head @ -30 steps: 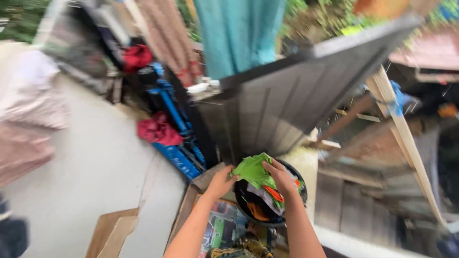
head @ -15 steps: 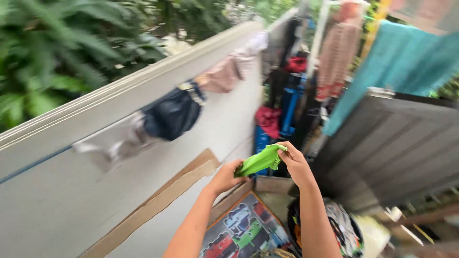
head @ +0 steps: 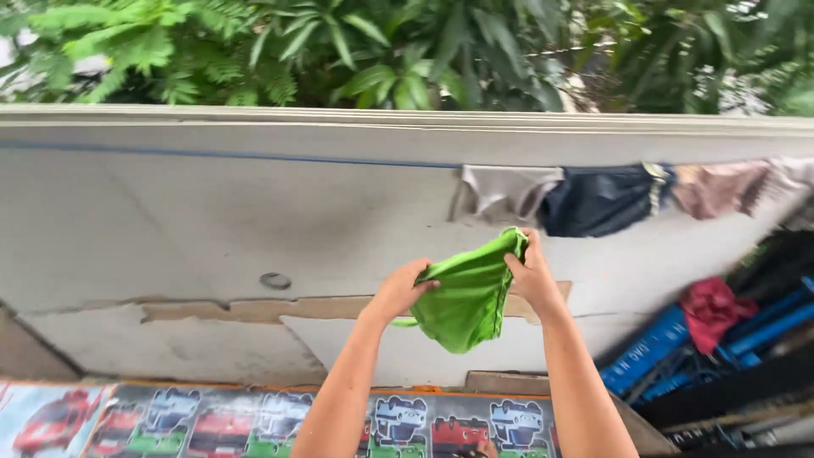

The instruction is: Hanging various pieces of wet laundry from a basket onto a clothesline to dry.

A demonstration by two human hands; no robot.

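Observation:
A bright green piece of clothing (head: 465,298) hangs between my two hands in front of a grey-white wall (head: 212,220). My left hand (head: 401,289) grips its left edge. My right hand (head: 532,273) pinches its upper right corner, a little higher. The cloth droops in a loose fold below them. A blue line (head: 254,156) runs along the wall just above, with a grey garment (head: 502,188), a dark blue one (head: 602,199) and a pink one (head: 721,187) draped over it to the right of my hands.
Green plants (head: 356,51) rise behind the wall top. A mat printed with cartoon cars (head: 212,424) lies at the bottom. Blue crates (head: 653,352) and a red cloth (head: 710,307) sit at the lower right.
I lifted the green garment out of a black basket of clothes and turned left toward the wall. The basket has left the view, and the garment now hangs more spread between my hands.

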